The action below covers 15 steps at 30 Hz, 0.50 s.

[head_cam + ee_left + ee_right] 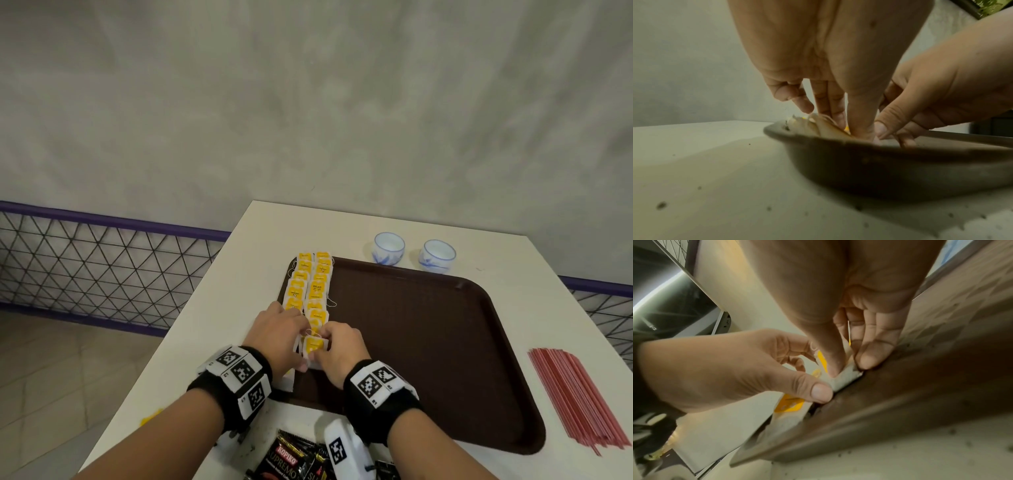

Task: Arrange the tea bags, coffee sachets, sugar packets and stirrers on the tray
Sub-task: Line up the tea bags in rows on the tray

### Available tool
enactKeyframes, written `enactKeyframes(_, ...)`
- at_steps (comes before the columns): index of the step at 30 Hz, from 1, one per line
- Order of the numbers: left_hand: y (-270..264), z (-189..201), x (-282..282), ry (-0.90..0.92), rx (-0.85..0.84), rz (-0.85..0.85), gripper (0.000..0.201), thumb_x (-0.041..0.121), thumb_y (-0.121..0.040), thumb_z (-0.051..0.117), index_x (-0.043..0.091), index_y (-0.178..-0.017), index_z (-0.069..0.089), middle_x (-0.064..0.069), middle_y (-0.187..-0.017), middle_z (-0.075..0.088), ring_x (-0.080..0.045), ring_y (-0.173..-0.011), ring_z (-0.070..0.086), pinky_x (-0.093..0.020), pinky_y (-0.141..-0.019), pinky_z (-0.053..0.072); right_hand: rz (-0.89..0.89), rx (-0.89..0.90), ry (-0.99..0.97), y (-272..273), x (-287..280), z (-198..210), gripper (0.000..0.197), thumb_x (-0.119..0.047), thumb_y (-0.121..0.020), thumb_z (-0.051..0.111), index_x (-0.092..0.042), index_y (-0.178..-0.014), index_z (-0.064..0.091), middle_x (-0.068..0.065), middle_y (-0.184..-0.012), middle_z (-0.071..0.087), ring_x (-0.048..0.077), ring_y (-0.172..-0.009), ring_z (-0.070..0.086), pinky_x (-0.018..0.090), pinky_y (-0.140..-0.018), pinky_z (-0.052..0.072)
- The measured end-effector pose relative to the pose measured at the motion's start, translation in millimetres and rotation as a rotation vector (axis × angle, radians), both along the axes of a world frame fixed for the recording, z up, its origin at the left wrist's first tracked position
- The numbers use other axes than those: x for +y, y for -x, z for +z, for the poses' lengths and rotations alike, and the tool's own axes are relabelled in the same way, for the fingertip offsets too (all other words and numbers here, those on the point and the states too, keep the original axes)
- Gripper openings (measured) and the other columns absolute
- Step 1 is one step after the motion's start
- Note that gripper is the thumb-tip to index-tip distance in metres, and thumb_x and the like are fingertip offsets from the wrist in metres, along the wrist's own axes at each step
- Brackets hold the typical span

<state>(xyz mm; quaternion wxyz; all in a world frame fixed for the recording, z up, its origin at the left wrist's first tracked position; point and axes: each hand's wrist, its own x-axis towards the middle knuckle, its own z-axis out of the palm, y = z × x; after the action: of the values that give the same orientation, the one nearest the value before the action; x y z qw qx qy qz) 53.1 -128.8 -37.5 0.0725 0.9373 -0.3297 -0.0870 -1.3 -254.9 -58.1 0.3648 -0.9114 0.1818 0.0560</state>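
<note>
The white table (342, 226) fills the near scene, and on it sits the brown tray (428, 342), most of its floor bare. Down the tray's left edge run the tea bags (310, 291), yellow-labelled, in two overlapping columns; roughly a dozen show, though the exact count is hidden under the hands. Off the tray's right side lies one loose bundle of red stirrers (579, 397), too many and too fine to count. At the near edge, black coffee sachets (291, 459) sit in a heap, at least two, the rest cut off. Two small blue-and-white cups (389, 247) stand just beyond the tray's far edge. No sugar packets can be made out. Now the action: the left hand (279, 334) and the right hand (340, 351) meet at the near end of the columns, and both pinch one tea bag (313, 344), thumb and fingertips closed on its paper edges. To seat it well, I'd say lower it flat, overlap it evenly with the bag behind, keep its edge parallel to the rim, and tuck the string under so it doesn't snag its neighbours.
</note>
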Motion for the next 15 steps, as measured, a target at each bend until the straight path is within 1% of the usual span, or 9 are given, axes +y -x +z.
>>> enactKeyframes(3,-2,0,-2,0.006,-0.007,-0.005,0.058,0.045,-0.067,0.075,0.029,-0.118,0.054,0.012,-0.121,0.053,-0.016,-0.110,0.039,-0.028,-0.088,0.032,-0.025,-0.021,-0.002,-1,-1,0,0.014,-0.013,-0.081,0.069,-0.021,-0.087,0.059,0.005,-0.102,0.065,0.020,-0.088,0.062,0.026,-0.072,0.047)
enactKeyframes(5,-3,0,-2,0.002,-0.007,-0.003,0.059,0.046,-0.066,0.076,0.029,-0.118,0.054,0.012,-0.120,0.053,-0.016,-0.109,0.039,-0.028,-0.088,0.032,-0.027,-0.035,-0.021,0,-2,1,0.016,-0.011,-0.080,0.069,-0.021,-0.084,0.058,0.004,-0.097,0.064,0.019,-0.084,0.061,0.025,-0.069,0.047)
enactKeyframes(6,-3,1,-1,0.004,-0.007,0.000,0.060,0.046,-0.064,0.077,0.029,-0.117,0.054,0.012,-0.120,0.053,-0.015,-0.109,0.038,-0.027,-0.088,0.032,-0.021,-0.041,-0.035,1,-3,2,0.017,-0.011,-0.079,0.070,-0.021,-0.084,0.058,0.001,-0.092,0.063,0.017,-0.080,0.059,0.024,-0.066,0.046)
enactKeyframes(8,-3,2,1,0.029,0.001,0.017,0.062,0.047,-0.062,0.079,0.030,-0.116,0.054,0.013,-0.120,0.052,-0.014,-0.108,0.038,-0.027,-0.087,0.033,-0.012,-0.048,-0.070,2,-5,1,0.022,-0.012,-0.077,0.074,-0.021,-0.086,0.056,-0.005,-0.081,0.056,0.009,-0.070,0.052,0.016,-0.058,0.041)
enactKeyframes(9,-3,3,2,0.051,0.009,0.031,0.064,0.047,-0.060,0.079,0.030,-0.116,0.054,0.013,-0.120,0.051,-0.014,-0.108,0.038,-0.026,-0.086,0.033,-0.014,-0.050,-0.085,3,-6,1,0.025,-0.013,-0.076,0.076,-0.022,-0.087,0.055,-0.008,-0.078,0.053,0.005,-0.066,0.048,0.014,-0.055,0.037)
enactKeyframes(11,-3,5,6,0.098,0.022,0.061,0.065,0.049,-0.058,0.080,0.032,-0.115,0.053,0.014,-0.119,0.050,-0.013,-0.107,0.038,-0.024,-0.084,0.033,-0.031,-0.056,-0.112,4,-6,0,0.028,-0.014,-0.076,0.077,-0.022,-0.089,0.053,-0.011,-0.075,0.049,0.001,-0.063,0.044,0.012,-0.052,0.033)
enactKeyframes(13,-3,9,11,0.148,0.035,0.083,0.065,0.051,-0.057,0.080,0.033,-0.113,0.053,0.014,-0.116,0.050,-0.012,-0.106,0.038,-0.023,-0.083,0.033,-0.055,-0.062,-0.134,5,-5,1,0.029,-0.013,-0.075,0.077,-0.021,-0.088,0.053,-0.010,-0.073,0.049,0.002,-0.061,0.045,0.013,-0.052,0.035)
enactKeyframes(14,-3,11,15,0.174,0.042,0.091,0.064,0.053,-0.057,0.079,0.033,-0.113,0.054,0.014,-0.115,0.050,-0.011,-0.105,0.038,-0.023,-0.084,0.034,-0.074,-0.060,-0.146,5,-4,0,0.028,-0.011,-0.075,0.077,-0.020,-0.086,0.053,-0.009,-0.073,0.050,0.004,-0.061,0.047,0.015,-0.054,0.040)
enactKeyframes(15,-3,14,19,0.198,0.050,0.098,0.063,0.053,-0.058,0.079,0.033,-0.112,0.055,0.014,-0.113,0.050,-0.011,-0.105,0.038,-0.024,-0.085,0.035,-0.097,-0.058,-0.163,5,-2,0,0.028,-0.009,-0.075,0.076,-0.020,-0.084,0.052,-0.007,-0.072,0.051,0.007,-0.062,0.050,0.019,-0.057,0.047)
